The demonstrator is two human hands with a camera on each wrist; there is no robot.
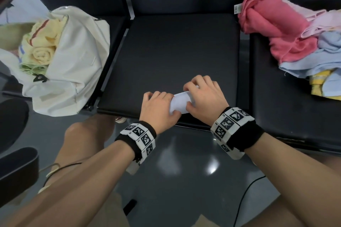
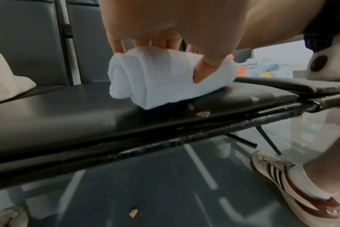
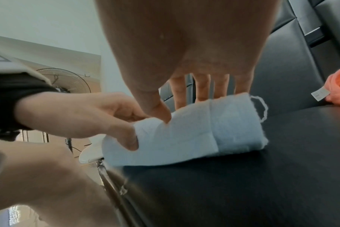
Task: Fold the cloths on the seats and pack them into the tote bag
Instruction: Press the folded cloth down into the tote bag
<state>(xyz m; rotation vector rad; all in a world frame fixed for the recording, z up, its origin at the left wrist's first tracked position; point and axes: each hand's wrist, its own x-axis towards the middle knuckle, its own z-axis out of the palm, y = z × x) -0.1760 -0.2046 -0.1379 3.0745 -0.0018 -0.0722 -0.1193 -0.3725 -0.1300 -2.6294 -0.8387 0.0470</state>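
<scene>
At six o'clock on the middle seat, the left hand and right hand both clasp the rolled white cloth, which I judge may unroll if either grip slackens before reaching the tote bag at nine o'clock.

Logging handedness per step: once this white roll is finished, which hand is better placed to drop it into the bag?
Probably the left hand. It grips the white cloth at the end nearer the tote bag, which sits on the seat to the left. The right hand would have to cross over the left arm.
</scene>
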